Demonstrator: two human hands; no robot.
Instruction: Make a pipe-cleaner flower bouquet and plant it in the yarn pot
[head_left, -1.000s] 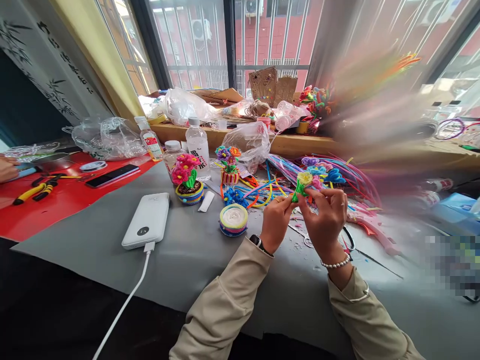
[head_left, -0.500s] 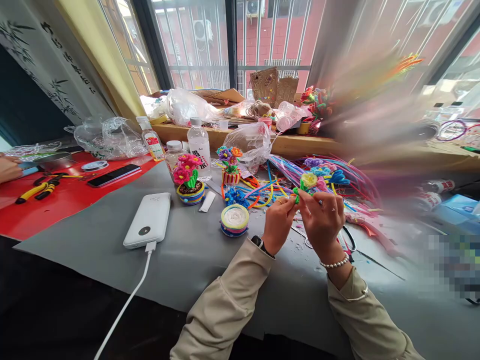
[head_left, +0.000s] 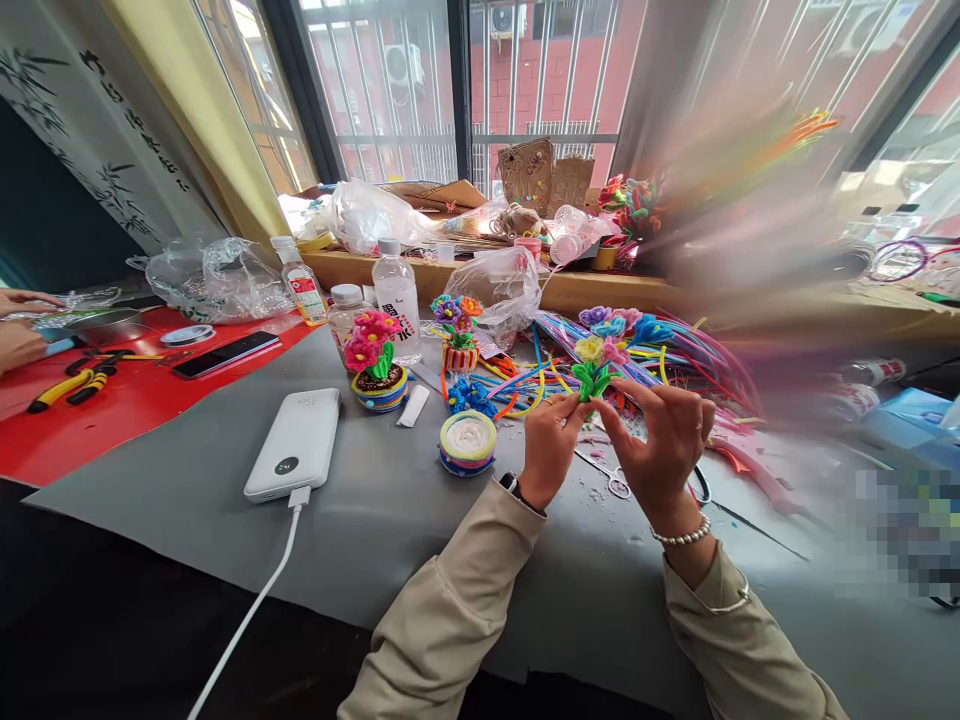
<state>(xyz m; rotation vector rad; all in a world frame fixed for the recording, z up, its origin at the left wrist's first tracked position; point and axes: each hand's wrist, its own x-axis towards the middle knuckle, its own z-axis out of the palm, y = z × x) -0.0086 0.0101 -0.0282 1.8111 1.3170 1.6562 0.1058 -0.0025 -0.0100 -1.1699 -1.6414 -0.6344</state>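
A small pipe-cleaner flower with green fuzzy leaves and a yellow head (head_left: pixel 591 368) is held above the grey table mat (head_left: pixel 390 500), pinched at its stem by the left hand (head_left: pixel 550 447) and the right hand (head_left: pixel 664 440). It is judged light, soft and easily bent; grasping is best kept to the twisted stem.

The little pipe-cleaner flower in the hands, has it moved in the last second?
Yes. The pipe-cleaner flower has shifted slightly left and up, away from the person; judged against the round coiled pot, which stayed put on the grey mat.

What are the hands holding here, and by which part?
Both hands, left hand and right hand, pinch a small pipe-cleaner flower by its green stem base.
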